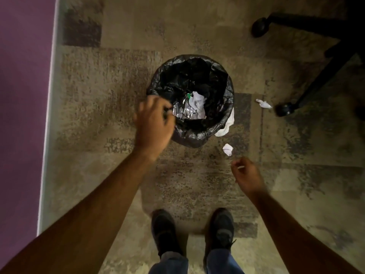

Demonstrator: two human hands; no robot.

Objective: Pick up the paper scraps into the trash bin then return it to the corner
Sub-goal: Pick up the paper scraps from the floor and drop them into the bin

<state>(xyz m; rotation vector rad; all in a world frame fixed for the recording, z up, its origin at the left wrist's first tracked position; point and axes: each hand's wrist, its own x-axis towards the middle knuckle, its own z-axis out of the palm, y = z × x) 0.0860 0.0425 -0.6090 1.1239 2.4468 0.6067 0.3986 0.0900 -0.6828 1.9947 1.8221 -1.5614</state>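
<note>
A round trash bin [227, 86] lined with a black bag stands on the carpet in the middle of the head view. Crumpled white paper and foil [194, 107] lie inside it. My left hand [154, 123] is at the bin's near-left rim, with its fingers curled over the bag's edge. One paper scrap [228, 149] lies on the carpet just right of the bin's near side. My right hand [246, 175] hovers a little below that scrap, fingers loosely bent, holding nothing that I can see. A second scrap [263, 103] lies further right.
A black office chair base [316, 80] with castors [285, 109] stands at the upper right, close to the second scrap. A purple wall [21, 95] with a pale baseboard runs down the left. Something white [227, 125] hangs at the bin's right side. My two shoes [193, 232] are below.
</note>
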